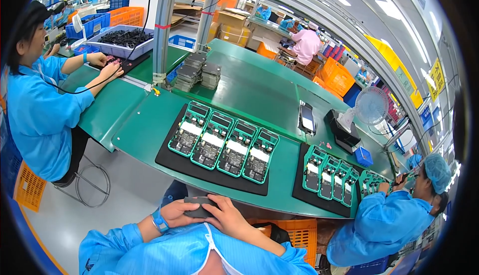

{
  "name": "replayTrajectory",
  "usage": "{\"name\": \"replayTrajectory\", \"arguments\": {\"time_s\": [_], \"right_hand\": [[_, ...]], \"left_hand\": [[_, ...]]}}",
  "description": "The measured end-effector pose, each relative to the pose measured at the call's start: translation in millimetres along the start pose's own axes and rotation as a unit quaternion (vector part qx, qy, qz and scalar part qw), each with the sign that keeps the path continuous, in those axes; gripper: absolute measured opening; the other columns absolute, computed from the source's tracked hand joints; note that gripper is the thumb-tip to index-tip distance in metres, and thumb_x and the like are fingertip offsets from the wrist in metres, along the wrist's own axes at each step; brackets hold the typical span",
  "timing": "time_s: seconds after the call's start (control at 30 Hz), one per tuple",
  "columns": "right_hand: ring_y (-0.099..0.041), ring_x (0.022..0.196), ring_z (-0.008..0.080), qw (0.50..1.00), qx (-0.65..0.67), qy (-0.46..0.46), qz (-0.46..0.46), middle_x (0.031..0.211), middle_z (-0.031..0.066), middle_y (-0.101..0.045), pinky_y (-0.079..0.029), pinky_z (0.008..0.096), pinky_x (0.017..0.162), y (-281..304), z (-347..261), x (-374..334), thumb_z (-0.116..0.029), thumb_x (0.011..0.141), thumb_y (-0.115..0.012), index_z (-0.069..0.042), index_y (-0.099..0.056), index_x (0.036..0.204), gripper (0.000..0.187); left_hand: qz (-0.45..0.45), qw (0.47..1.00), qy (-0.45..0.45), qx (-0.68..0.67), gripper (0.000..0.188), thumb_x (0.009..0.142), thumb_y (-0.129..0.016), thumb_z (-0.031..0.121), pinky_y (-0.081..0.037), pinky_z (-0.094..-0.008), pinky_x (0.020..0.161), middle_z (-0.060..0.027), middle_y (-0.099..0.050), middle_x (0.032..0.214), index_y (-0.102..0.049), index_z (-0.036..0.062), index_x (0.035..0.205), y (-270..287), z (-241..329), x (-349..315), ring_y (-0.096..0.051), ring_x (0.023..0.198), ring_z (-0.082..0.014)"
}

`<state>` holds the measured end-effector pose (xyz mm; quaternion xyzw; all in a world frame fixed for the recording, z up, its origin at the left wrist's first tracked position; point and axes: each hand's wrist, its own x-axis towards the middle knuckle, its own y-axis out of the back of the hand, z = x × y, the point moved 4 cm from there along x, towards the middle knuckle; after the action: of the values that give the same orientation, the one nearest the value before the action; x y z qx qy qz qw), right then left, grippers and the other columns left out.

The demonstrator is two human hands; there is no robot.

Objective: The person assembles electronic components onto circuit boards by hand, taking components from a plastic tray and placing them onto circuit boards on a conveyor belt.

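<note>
My left hand [175, 214] and my right hand [225, 215] are together close to my body, in front of the table edge. Between them they grip a thin, dark grey rectangular piece [200, 206], with fingers and thumbs on its sides; its exact kind cannot be made out. Ahead of my hands, several green-framed device housings [212, 140] with exposed dark circuit parts and white labels lie side by side on a black mat [209, 176]. Neither hand touches them.
The green worktable [137, 143] carries stacks of grey flat parts [189, 73], a phone-like device [307, 117] and a second black mat [319, 201] with more housings. A metal post [163, 40] rises at the left. Co-workers in blue [42, 110] sit on both sides.
</note>
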<state>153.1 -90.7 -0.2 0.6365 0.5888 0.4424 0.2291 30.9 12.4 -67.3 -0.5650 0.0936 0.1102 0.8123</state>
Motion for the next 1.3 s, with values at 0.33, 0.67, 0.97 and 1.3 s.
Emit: {"name": "replayTrajectory", "arguments": {"time_s": [0.33, 0.67, 0.97, 1.3], "right_hand": [[-0.05, 0.108, 0.0377, 0.995, -0.086, 0.004, 0.059, 0.122, 0.0179, -0.05, -0.044, 0.0445, 0.091, 84.1, 11.6, 2.3, -0.009, 0.072, -0.074, -0.012, -0.061, 0.114, 0.044], [-0.047, 0.112, 0.0373, 0.969, -0.203, -0.096, 0.1, 0.123, 0.0156, -0.052, -0.041, 0.0451, 0.094, 111.3, 77.6, 1.9, -0.008, 0.079, -0.066, -0.017, -0.064, 0.113, 0.036], [-0.044, 0.12, 0.0339, 0.959, -0.252, -0.118, 0.049, 0.128, 0.0133, -0.052, -0.031, 0.0536, 0.102, 101.3, 75.0, 4.0, -0.019, 0.081, -0.066, -0.02, -0.063, 0.116, 0.035], [-0.05, 0.114, 0.0314, 0.953, -0.256, -0.05, 0.154, 0.114, 0.0076, -0.059, -0.033, 0.0518, 0.099, 68.4, 23.4, 3.9, -0.011, 0.074, -0.069, -0.011, -0.065, 0.106, 0.033]], "left_hand": [[-0.026, 0.998, -0.008, -0.059, 0.05, 0.091, -0.051, 0.003, -0.031, -0.0516, 0.11, -0.0227, -0.043, 0.136, -0.034, -0.0055, 0.137, 12.7, 5.6, 1.4, -0.041, 0.128, -0.0378], [0.039, 0.988, 0.052, -0.14, 0.048, 0.089, -0.049, 0.005, -0.037, -0.0503, 0.106, -0.025, -0.046, 0.131, -0.035, -0.0097, 0.133, 192.5, -42.6, 15.1, -0.046, 0.124, -0.0375], [0.061, 0.989, 0.084, -0.106, 0.04, 0.091, -0.046, 0.007, -0.044, -0.0464, 0.102, -0.025, -0.048, 0.124, -0.038, -0.0123, 0.125, 193.6, -41.0, 20.9, -0.048, 0.121, -0.038], [-0.041, 0.994, -0.047, -0.088, 0.055, 0.086, -0.051, 0.011, -0.032, -0.0476, 0.11, -0.0253, -0.041, 0.137, -0.033, -0.009, 0.135, 104.0, -2.4, -9.0, -0.038, 0.131, -0.0368]]}}
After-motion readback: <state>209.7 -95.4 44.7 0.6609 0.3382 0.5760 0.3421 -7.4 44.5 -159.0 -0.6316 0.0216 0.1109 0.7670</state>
